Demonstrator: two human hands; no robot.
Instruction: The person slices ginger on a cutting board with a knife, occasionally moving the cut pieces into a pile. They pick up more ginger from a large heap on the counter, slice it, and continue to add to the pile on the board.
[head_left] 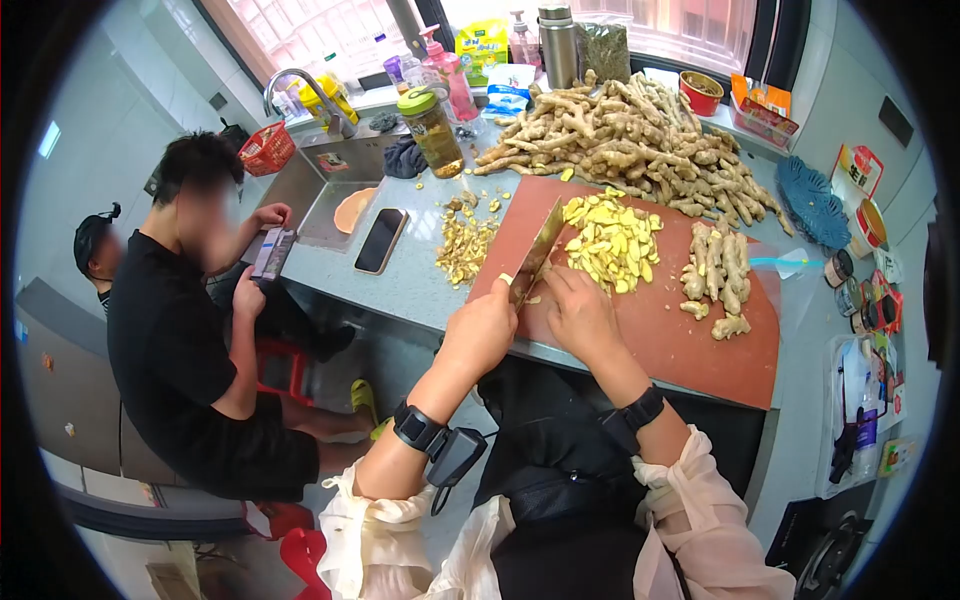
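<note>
My left hand (483,325) is closed round the handle of a cleaver (541,243), whose broad blade points away over the reddish-brown cutting board (700,352). Beside the blade, my right hand (588,312) has its fingers bent and pressed together low on the board. What lies under those fingertips is hidden. Just beyond the right hand is a pile of yellow ginger slices (612,245). Several whole ginger roots (717,262) rest on the board farther right. Left of the board, small ginger scraps (465,245) are scattered on the counter.
A large heap of ginger roots (620,140) spreads behind the board. A phone (382,241) and a green-lidded jar (432,135) stand near the sink (318,215). At left, a seated person (185,340) holds a phone. Blue dishes (812,203) lie at right.
</note>
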